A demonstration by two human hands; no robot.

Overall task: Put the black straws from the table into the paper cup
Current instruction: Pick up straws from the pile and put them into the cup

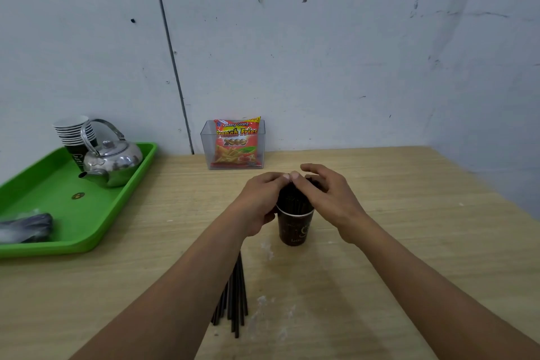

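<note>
The left fingers [277, 180] are curled round the near-left side of the standing straws [293, 202], just above the rim of the paper cup [295, 228], and they hold this bundle upright. The right fingers [314, 168] arch over the straw tops from the other side, the thumb tip meeting the left fingertips; they seem to clasp the bundle too, though the dark straws blur against the shadow there. The left hand [263, 199] lies against the cup's left side, while the right hand [330, 199] is above and to the right of its rim. Both forearms reach in from the near edge.

The cup is dark brown with a pale rim band and stands upright on the wooden table [394, 213], with the bundle's lower ends inside it. Nearer than the cup and slightly left, the loose straws [235, 298] lie fanned on the table, partly under the left forearm.

Behind the cup, against the wall, a clear box [207, 149] holds a red snack bag [236, 140]. Far left of the cup is a green tray [58, 204] bearing a metal kettle [112, 159], a stack of cups [74, 130] and a wrapped bundle [26, 226].
</note>
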